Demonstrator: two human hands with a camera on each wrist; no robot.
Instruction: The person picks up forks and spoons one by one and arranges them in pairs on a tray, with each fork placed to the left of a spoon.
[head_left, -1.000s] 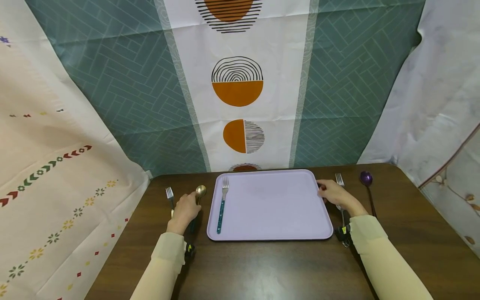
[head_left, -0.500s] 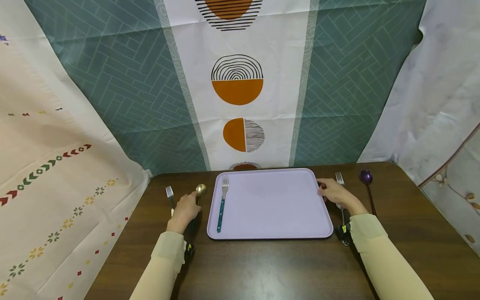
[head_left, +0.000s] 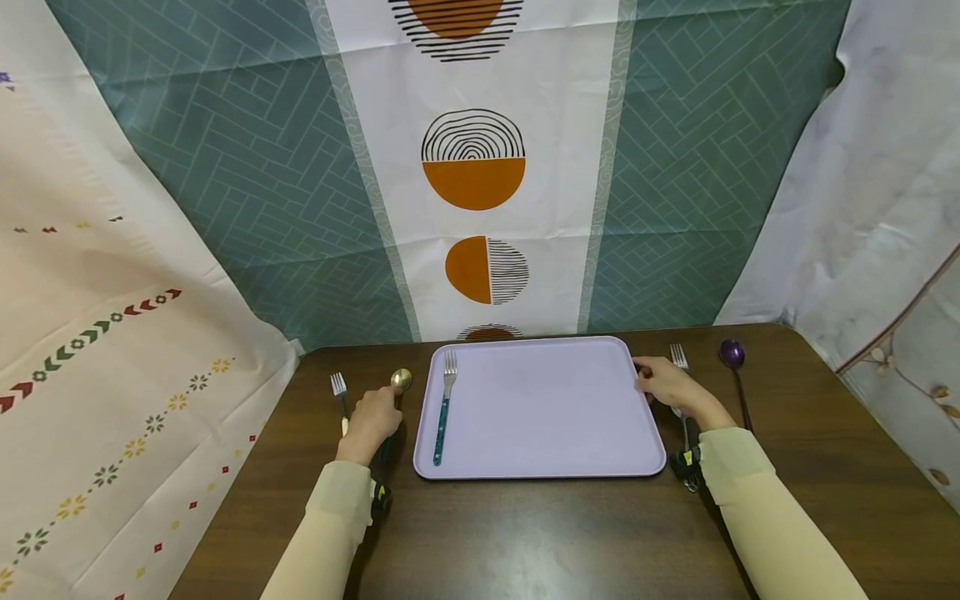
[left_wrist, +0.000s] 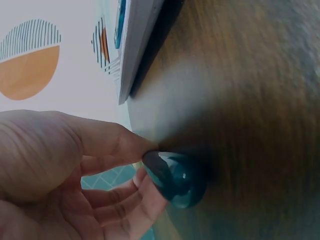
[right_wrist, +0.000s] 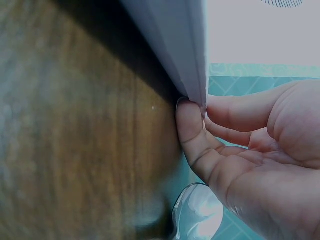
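Note:
My left hand point(head_left: 372, 422) pinches the teal handle of a spoon point(head_left: 401, 381) on the table, left of a lilac tray point(head_left: 555, 408). The spoon's gold bowl sticks out beyond my fingers. In the left wrist view, thumb and fingers meet at the rounded teal handle end point(left_wrist: 181, 181). My right hand point(head_left: 667, 385) grips the tray's right edge. In the right wrist view, the tray rim point(right_wrist: 192, 60) sits between thumb and fingers. A fork point(head_left: 442, 412) with a teal handle lies upright along the tray's left side, tines at the far end.
Left of my left hand lies a fork point(head_left: 340, 390) with a pale handle, partly covered. Under my right forearm is a silver fork point(head_left: 679, 357); farther right lies a purple spoon point(head_left: 732, 357). Patterned cloth point(head_left: 300, 167) hangs behind the dark wooden table point(head_left: 525, 542).
My left hand has shifted very slightly to the right over the spoon. My right hand and the tray hold their places.

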